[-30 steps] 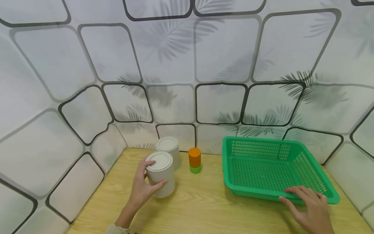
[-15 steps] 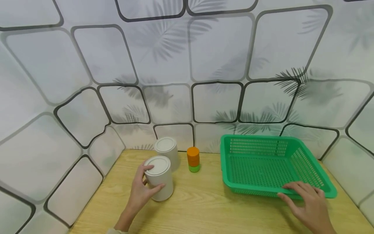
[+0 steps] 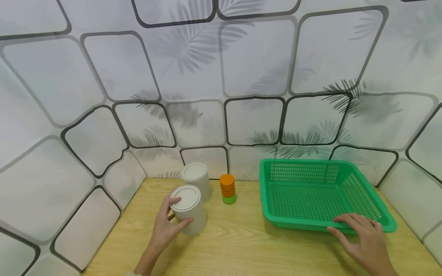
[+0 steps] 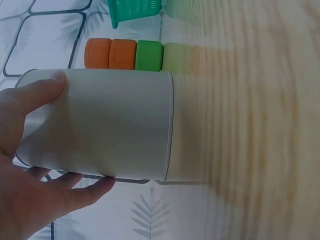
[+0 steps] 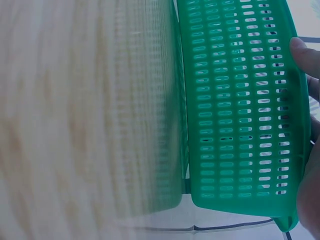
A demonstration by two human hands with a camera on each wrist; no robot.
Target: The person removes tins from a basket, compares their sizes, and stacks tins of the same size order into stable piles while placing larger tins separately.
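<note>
In the head view, my left hand (image 3: 165, 226) grips a white lidded can (image 3: 192, 218) from its left side. One finger lies over the lid's edge and the thumb presses the front wall. The left wrist view shows the thumb on one side of the can (image 4: 100, 125) and fingertips under the other. Behind it stands a second white can (image 3: 203, 188), partly hidden. At the right, my right hand (image 3: 366, 239) holds the front rim of a green plastic basket (image 3: 297, 222), fingers over it and thumb outside; the right wrist view shows its slotted wall (image 5: 235, 110).
Just right of the cans stands a small stack of orange and green round pieces (image 3: 227, 187). A patterned wall covering (image 3: 255, 122) rises behind and beside the wooden table (image 3: 235, 245). The basket sits close to the table's right edge.
The gripped can and my left hand have come slightly nearer to me, away from the rear can. My right hand keeps its place on the basket rim. The head view has shifted a little.
</note>
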